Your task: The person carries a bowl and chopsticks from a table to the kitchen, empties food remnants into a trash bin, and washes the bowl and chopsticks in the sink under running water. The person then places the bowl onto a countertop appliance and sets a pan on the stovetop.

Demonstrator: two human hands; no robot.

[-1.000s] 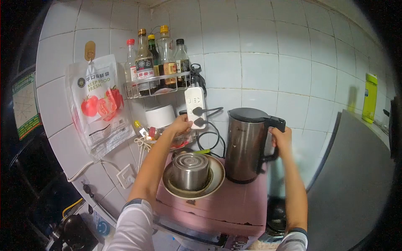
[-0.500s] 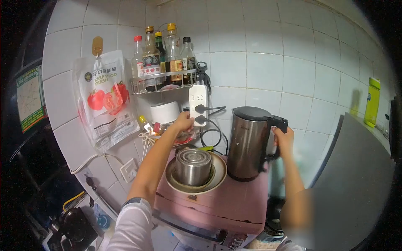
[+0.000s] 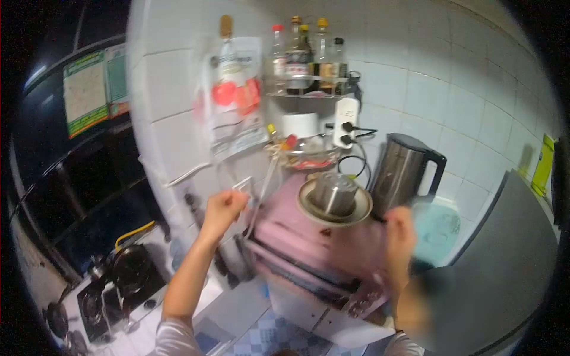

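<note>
My left hand point(image 3: 225, 210), fingers curled in with nothing visible in them, hangs left of the pink appliance point(image 3: 279, 216), near the wall socket point(image 3: 243, 187). Smeared by motion, my right hand point(image 3: 401, 228) is over the appliance's right side, just below the electric kettle point(image 3: 402, 172) and apart from its black handle. The kettle stands upright on the pink top. Left of it, a metal cup point(image 3: 335, 194) stands upside down in a shallow bowl point(image 3: 307, 207). On the wall behind hangs a white power strip point(image 3: 345, 115) with black plugs in it.
Sauce bottles point(image 3: 297, 62) fill a wall rack above a lower shelf. A printed plastic bag point(image 3: 237, 95) hangs beside them. A gas stove point(image 3: 119, 285) is at lower left. A grey panel point(image 3: 499, 255) rises on the right, with a pale tub point(image 3: 436, 228) behind it.
My left hand has let go of the power strip and moved down and left. My right hand has come off the kettle handle and dropped lower. The view has swung left.
</note>
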